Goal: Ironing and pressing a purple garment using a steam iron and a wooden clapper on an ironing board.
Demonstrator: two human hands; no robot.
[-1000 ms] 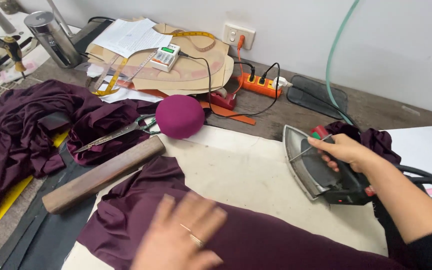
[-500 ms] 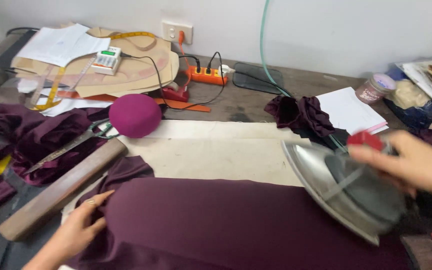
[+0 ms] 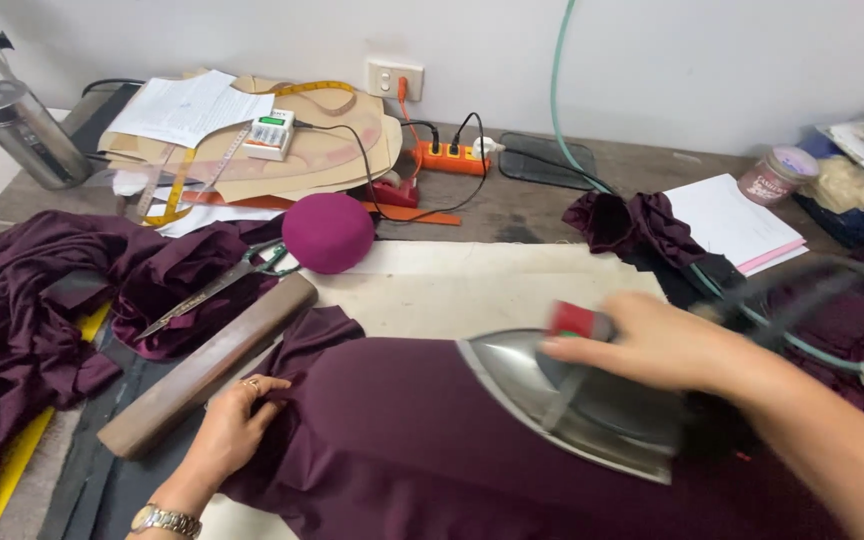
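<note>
While the right hand (image 3: 667, 345) closes around the handle of a steam iron (image 3: 577, 405), the iron rests on a spread piece of dark plum fabric (image 3: 432, 450) near the front of the work table. The iron's long axis runs diagonally, with its pointed tip aimed left and slightly away from the person, and its broad heel toward the right arm. Its body is shiny silver metal, smooth and wedge-shaped, with a small red part near the fingers; motion blur softens its outline. A green hose (image 3: 812, 345) loops just behind it. The left hand (image 3: 232, 430), wearing a ring and a wristwatch, lies at the fabric's left edge with its fingers curled, pinching a fold of the cloth. Just left of that hand, a long wooden block (image 3: 207, 365) lies at an angle. Beyond it sit scissors (image 3: 217, 285) on more crumpled plum cloth and a round magenta pressing cushion (image 3: 329, 232). Farther back, near the wall, are paper patterns (image 3: 302, 150), a yellow tape measure (image 3: 167, 195) and an orange power strip (image 3: 449, 157).
</note>
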